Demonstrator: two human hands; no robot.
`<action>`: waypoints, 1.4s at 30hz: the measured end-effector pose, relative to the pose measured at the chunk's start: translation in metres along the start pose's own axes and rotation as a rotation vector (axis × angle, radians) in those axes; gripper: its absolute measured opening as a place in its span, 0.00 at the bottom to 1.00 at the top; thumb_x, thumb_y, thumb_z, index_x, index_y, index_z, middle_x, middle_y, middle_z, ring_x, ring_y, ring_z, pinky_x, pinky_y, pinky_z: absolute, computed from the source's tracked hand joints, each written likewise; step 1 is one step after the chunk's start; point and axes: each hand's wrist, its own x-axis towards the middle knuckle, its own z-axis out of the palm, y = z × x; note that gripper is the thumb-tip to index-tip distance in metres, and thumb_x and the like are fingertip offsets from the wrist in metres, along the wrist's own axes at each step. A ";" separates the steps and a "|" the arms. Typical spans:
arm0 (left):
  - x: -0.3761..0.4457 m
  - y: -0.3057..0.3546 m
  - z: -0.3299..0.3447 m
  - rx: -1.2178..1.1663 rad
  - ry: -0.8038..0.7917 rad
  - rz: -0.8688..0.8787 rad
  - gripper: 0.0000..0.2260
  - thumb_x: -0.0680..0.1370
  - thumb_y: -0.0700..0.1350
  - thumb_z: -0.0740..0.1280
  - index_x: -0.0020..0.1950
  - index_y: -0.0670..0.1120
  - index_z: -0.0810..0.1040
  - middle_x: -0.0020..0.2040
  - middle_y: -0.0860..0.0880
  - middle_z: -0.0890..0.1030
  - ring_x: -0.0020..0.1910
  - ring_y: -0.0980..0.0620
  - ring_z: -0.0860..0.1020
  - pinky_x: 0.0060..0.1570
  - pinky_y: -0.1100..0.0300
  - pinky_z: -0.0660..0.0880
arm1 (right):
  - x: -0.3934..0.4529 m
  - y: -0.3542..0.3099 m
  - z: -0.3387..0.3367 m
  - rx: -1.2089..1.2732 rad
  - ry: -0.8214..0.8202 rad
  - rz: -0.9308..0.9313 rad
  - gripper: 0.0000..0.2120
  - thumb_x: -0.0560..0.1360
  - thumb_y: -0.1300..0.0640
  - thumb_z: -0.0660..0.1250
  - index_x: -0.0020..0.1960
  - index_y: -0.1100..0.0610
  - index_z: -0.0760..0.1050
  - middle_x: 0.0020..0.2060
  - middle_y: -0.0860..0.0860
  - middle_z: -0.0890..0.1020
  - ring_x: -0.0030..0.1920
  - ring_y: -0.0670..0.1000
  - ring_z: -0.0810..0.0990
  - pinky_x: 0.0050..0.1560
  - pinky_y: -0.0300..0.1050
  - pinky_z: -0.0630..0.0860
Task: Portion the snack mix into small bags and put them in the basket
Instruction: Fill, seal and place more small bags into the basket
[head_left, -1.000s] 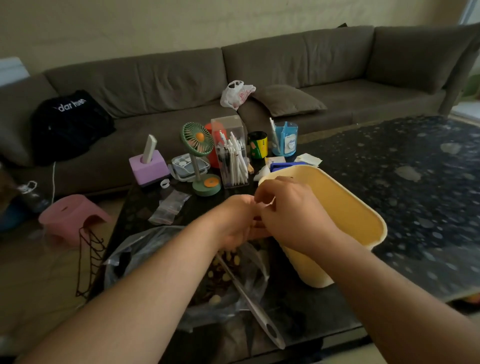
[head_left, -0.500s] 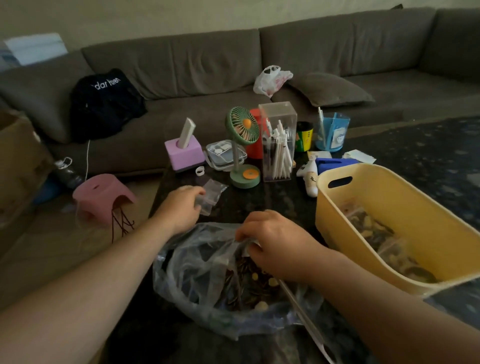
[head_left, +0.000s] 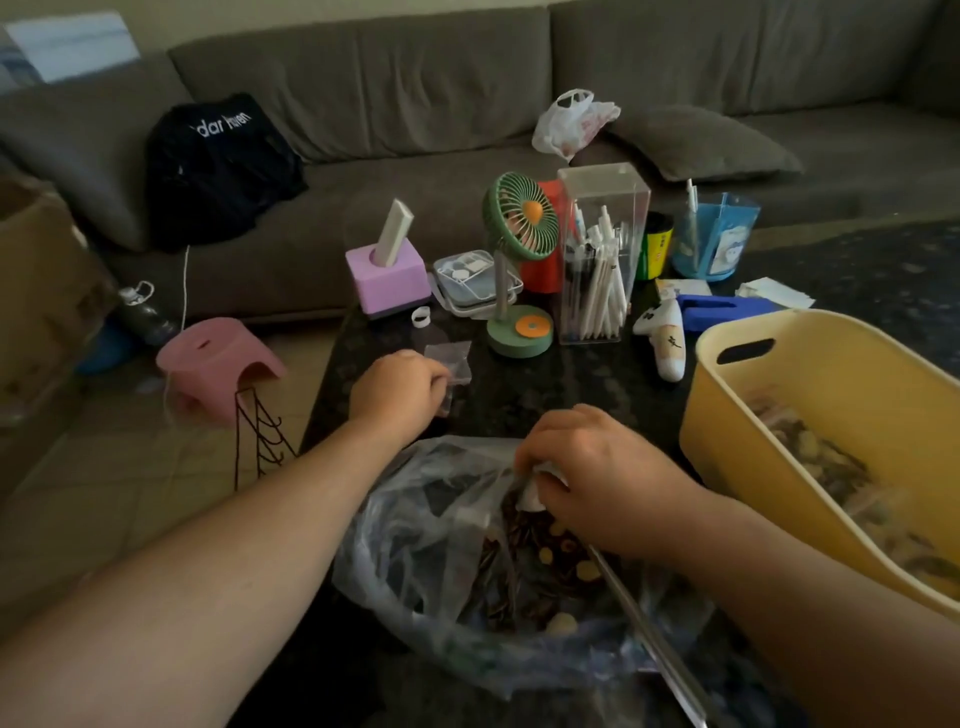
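A large clear plastic bag (head_left: 415, 551) of snack mix (head_left: 540, 566) lies open on the dark table in front of me. My right hand (head_left: 597, 473) grips the bag's rim near a metal scoop (head_left: 649, 634) whose handle points toward me. My left hand (head_left: 397, 395) reaches to a small pile of empty clear bags (head_left: 452, 364) and pinches one. The yellow basket (head_left: 727, 415) stands at the right, with several filled small bags (head_left: 831, 467) inside.
Beyond the bags stand a green desk fan (head_left: 519, 270), a clear box of pens (head_left: 597, 260), a purple block (head_left: 387, 278), a blue cup (head_left: 714, 239) and a white bottle (head_left: 667, 338). A pink stool (head_left: 218, 364) sits on the floor left. A brown sofa (head_left: 519, 78) runs behind.
My hands have left the basket. The left hand has reached out to the empty bags and pinched one. The right hand has dropped to the big bag's rim.
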 end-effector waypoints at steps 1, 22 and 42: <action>-0.002 0.001 -0.004 -0.034 0.049 -0.015 0.11 0.83 0.50 0.66 0.60 0.56 0.87 0.59 0.50 0.83 0.56 0.46 0.82 0.53 0.48 0.81 | -0.001 0.001 -0.001 -0.004 0.033 -0.006 0.12 0.79 0.57 0.65 0.58 0.44 0.81 0.57 0.42 0.78 0.55 0.47 0.73 0.58 0.46 0.77; -0.176 0.109 -0.102 -1.185 -0.217 -0.111 0.10 0.80 0.32 0.71 0.53 0.45 0.88 0.47 0.45 0.89 0.48 0.48 0.88 0.52 0.50 0.86 | -0.050 -0.067 -0.021 0.653 0.361 0.262 0.02 0.80 0.49 0.72 0.52 0.45 0.83 0.43 0.43 0.86 0.43 0.41 0.85 0.46 0.39 0.83; -0.182 0.102 -0.087 -1.185 -0.204 -0.159 0.05 0.79 0.36 0.74 0.53 0.44 0.86 0.45 0.46 0.89 0.46 0.49 0.88 0.49 0.53 0.86 | -0.055 -0.060 -0.026 0.670 0.026 0.269 0.12 0.83 0.45 0.66 0.52 0.49 0.86 0.39 0.50 0.87 0.38 0.50 0.83 0.45 0.49 0.82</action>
